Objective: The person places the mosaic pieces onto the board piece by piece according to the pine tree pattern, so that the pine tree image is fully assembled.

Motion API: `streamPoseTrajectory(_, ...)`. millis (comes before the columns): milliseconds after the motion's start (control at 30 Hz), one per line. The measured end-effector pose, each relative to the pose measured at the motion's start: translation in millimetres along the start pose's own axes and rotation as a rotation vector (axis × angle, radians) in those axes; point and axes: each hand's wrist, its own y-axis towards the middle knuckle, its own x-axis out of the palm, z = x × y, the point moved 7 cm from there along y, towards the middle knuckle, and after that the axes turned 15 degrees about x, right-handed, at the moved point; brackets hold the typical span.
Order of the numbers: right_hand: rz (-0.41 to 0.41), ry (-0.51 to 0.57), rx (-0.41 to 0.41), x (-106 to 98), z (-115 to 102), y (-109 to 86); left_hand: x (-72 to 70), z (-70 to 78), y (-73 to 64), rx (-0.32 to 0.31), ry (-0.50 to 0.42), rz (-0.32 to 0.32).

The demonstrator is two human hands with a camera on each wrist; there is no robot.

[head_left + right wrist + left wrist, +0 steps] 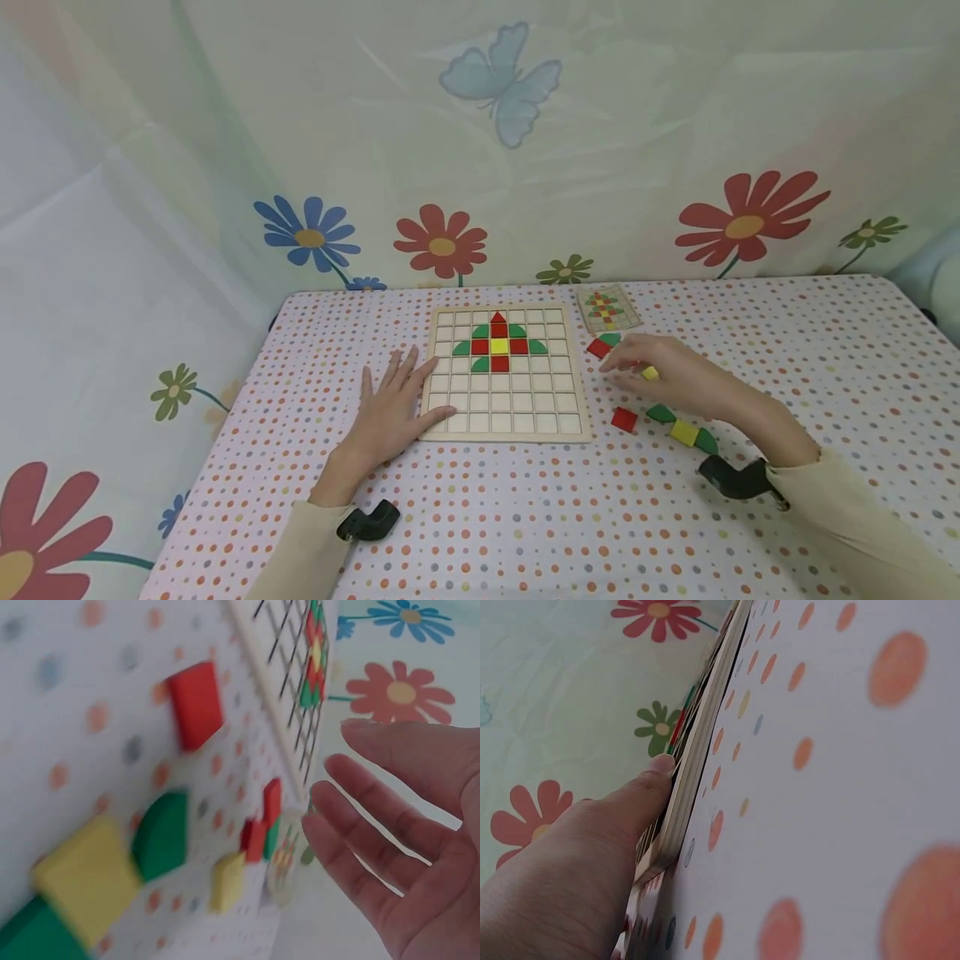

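A wooden grid board (pixel 522 402) lies on the table, with red, green and yellow pieces set in its upper cells around a yellow square (pixel 498 346). My left hand (pixel 390 412) is spread at the board's left side, thumb and a finger resting on its edge; the left wrist view shows the thumb (pixel 649 787) on the rim (pixel 684 802). Over loose pieces right of the board hovers my right hand (pixel 663 375), fingers slightly bent. The right wrist view shows nothing between its fingers (pixel 367 847). Below it lie a red square (pixel 624 419) and a yellow square (pixel 683 432).
A small pattern card (pixel 609 310) lies beyond the board's right corner. Green rounded pieces (pixel 707 441) touch the loose yellow square. Another red piece (pixel 598 347) and a yellow one (pixel 650 373) sit near the right hand. A flowered curtain (pixel 600 183) hangs behind the dotted tablecloth (pixel 525 517).
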Motion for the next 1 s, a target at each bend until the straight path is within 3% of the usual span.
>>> streamPoseTrajectory(200,-0.050,-0.025,0.091,7.1,39.8,-15.1,1.1,-1.0,-0.5,-0.009,0.005,-0.014)
streamPoseTrajectory(333,-0.036,-0.037,0.087,11.5,52.7,-20.9,0.7,-0.8,-0.5,-0.003,0.002,-0.007)
streamPoseTrajectory(633,0.064,-0.042,0.065,13.7,55.9,-25.8,0.9,-0.9,0.0,-0.006,0.002,-0.005)
streamPoseTrajectory(1000,0.083,-0.009,0.099,14.5,58.3,-26.5,0.4,0.4,-0.1,-0.011,0.000,-0.005)
